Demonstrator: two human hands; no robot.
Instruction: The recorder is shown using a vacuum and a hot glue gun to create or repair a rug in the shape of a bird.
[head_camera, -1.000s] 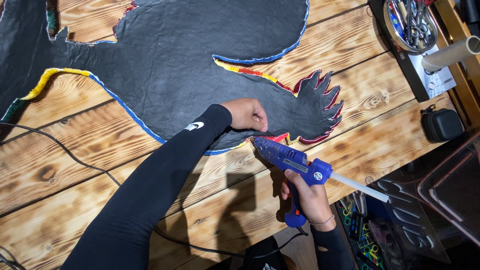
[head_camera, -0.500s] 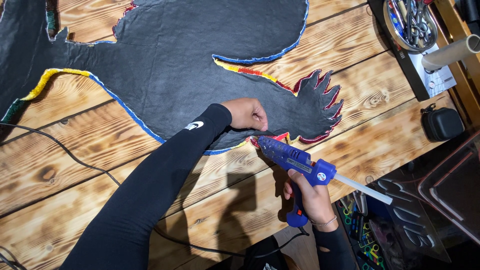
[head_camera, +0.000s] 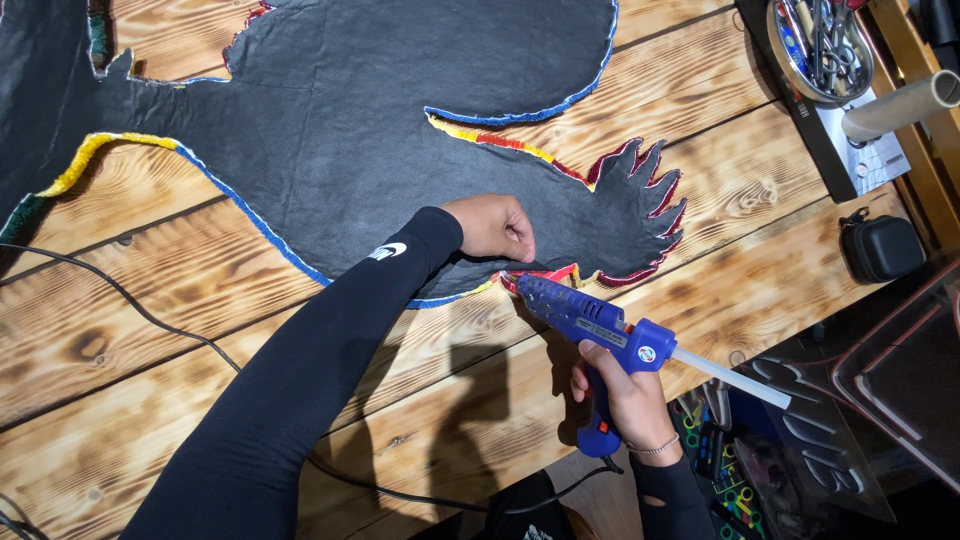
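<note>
Beside the left hand (head_camera: 492, 226), pressed closed on the black cutout (head_camera: 380, 120), the right hand (head_camera: 625, 395) grasps a glue gun (head_camera: 590, 325), nozzle at the edge.

a craft workshop: scorched plank workbench (head_camera: 200, 330), glue gun (head_camera: 590, 330), tray of tools (head_camera: 820, 50).

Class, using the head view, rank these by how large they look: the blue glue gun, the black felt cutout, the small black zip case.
1. black felt cutout
2. blue glue gun
3. small black zip case
None look close in size.
</note>
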